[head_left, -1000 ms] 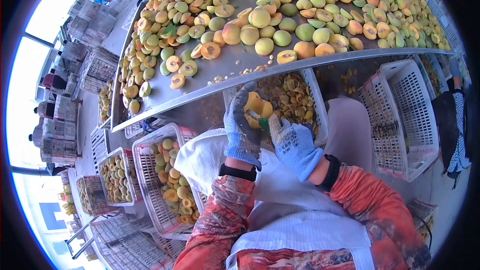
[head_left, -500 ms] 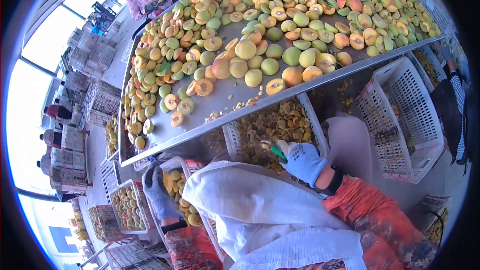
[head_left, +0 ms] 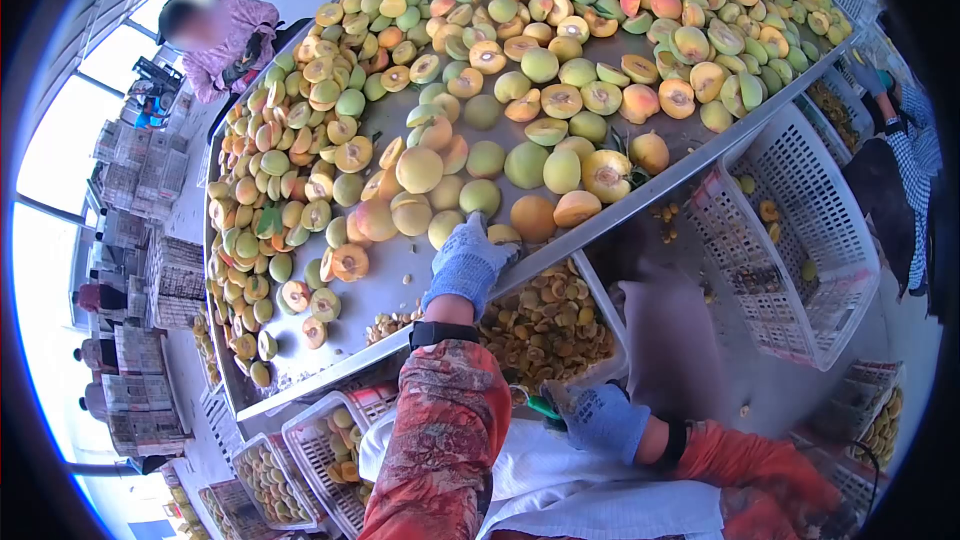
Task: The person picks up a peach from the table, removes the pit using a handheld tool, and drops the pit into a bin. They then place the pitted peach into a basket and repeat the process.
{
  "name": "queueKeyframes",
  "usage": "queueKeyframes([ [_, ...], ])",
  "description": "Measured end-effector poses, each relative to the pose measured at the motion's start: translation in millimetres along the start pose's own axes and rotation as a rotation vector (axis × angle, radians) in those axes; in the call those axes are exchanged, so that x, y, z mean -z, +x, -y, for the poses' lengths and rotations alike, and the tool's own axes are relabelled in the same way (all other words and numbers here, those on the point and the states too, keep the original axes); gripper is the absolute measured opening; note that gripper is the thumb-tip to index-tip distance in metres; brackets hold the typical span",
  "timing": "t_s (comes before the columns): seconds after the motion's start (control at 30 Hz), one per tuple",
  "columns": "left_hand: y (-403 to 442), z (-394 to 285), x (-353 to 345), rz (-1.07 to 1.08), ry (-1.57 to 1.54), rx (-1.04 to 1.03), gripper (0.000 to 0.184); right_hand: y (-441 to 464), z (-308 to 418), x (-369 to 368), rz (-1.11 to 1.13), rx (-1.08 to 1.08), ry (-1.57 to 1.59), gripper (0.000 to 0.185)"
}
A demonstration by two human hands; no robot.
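Note:
My left hand (head_left: 468,262), in a blue-grey knitted glove, reaches over the near rim of the metal sorting table (head_left: 600,220). Its fingers and thumb are apart at a halved peach (head_left: 505,234); whether they grip it is hard to make out. Whole and halved yellow-green peaches (head_left: 420,170) cover much of the table, many cut faces still showing stones. Low over my lap, my gloved right hand (head_left: 603,422) is closed on a green-handled pitting tool (head_left: 544,406) with a small curved metal tip. Beneath the rim sits a crate of stones and scraps (head_left: 550,325).
A white plastic crate (head_left: 800,280) stands tilted at right. Crates of peach halves (head_left: 275,485) are at lower left. Across the table stands a person in a pink patterned top (head_left: 225,40); another person's checked sleeve (head_left: 918,155) shows at far right. Stacked crates line the left.
My left hand has moved from the lower-left crate up and right onto the table edge by the peaches. My right hand, still holding the tool, has dropped toward my lap. The view has shifted.

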State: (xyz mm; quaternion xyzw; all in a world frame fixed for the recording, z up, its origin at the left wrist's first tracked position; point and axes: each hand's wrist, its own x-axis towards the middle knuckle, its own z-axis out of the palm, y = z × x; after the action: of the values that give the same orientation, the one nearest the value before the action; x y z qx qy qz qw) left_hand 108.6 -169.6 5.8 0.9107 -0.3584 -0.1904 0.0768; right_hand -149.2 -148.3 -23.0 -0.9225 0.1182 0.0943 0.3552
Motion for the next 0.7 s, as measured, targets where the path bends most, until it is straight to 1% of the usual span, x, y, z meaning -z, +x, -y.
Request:
queueKeyframes([
  [0.03, 5.0, -0.2, -8.0, 0.047, 0.005, -0.054, 0.049, -1.7, -1.7, -1.9, -0.014, -0.008, -0.001, 0.044],
  [0.07, 8.9, 0.1, -14.8, 0.067, -0.061, -0.059, 0.046, -2.1, -4.4, -0.5, -0.008, -0.011, 0.002, 0.044],
  [0.1, 4.9, 7.6, -20.5, 0.076, -0.058, -0.047, 0.046, -1.8, -5.0, 3.0, -0.043, -0.005, 0.022, 0.046],
  [0.17, -2.8, 27.1, -17.3, -0.153, -0.303, -0.2, 0.042, 2.8, -2.5, 16.2, -0.087, 0.031, 0.029, 0.048],
  [0.2, -13.3, 38.0, -11.5, -0.285, -0.52, -0.285, 0.038, 1.3, 2.6, 24.7, -0.182, 0.051, 0.061, 0.047],
  [0.23, -21.6, 50.3, -6.9, -0.336, -0.909, -0.273, 0.038, 1.5, 5.3, 31.4, -0.278, 0.069, 0.091, 0.046],
  [0.27, -56.3, 36.3, 30.4, -0.286, -1.222, -0.093, 0.039, 3.1, 6.8, 32.9, -0.276, 0.082, 0.09, 0.046],
  [0.3, -72.1, 50.3, 37.8, -0.319, -1.426, -0.024, 0.039, 5.1, 8.2, 33.1, -0.413, 0.117, 0.171, 0.039],
  [0.33, -89.8, 63.3, 38.6, -0.209, -1.642, -0.066, 0.04, 7.9, 12.7, 35.8, -0.542, 0.156, 0.254, 0.033],
  [0.37, -107.6, 74.9, 38.2, -0.099, -1.855, -0.113, 0.043, 8.7, 21.0, 41.6, -0.523, 0.18, 0.253, 0.033],
  [0.43, -138.3, 68.0, 30.1, 0.094, -1.962, -0.094, 0.05, 10.4, 46.0, 58.7, -0.505, 0.224, 0.251, 0.032],
  [0.47, -147.9, 55.6, 14.8, -0.094, -1.932, -0.042, 0.051, 13.4, 53.4, 56.1, -0.531, 0.29, 0.223, 0.032],
  [0.5, -160.2, 59.8, 10.6, 0.088, -1.969, -0.101, 0.05, 12.7, 60.5, 55.2, -0.517, 0.292, 0.219, 0.032],
  [0.57, -177.6, 51.3, 1.1, 0.038, -2.045, -0.061, 0.047, 7.3, 72.2, 54.7, -0.522, 0.342, 0.087, 0.032],
  [0.6, -186.8, 48.1, 5.2, 0.033, -2.057, -0.066, 0.047, 3.6, 75.5, 52.8, -0.505, 0.317, 0.022, 0.032],
  [0.67, -204.8, 44.1, 15.3, -0.167, -1.279, -0.176, 0.052, -4.8, 84.0, 49.3, -0.482, 0.315, 0.003, 0.032],
  [0.7, -208.9, 44.9, 14.7, -0.174, -1.285, -0.18, 0.052, -7.7, 87.9, 48.1, -0.469, 0.309, -0.006, 0.032],
])
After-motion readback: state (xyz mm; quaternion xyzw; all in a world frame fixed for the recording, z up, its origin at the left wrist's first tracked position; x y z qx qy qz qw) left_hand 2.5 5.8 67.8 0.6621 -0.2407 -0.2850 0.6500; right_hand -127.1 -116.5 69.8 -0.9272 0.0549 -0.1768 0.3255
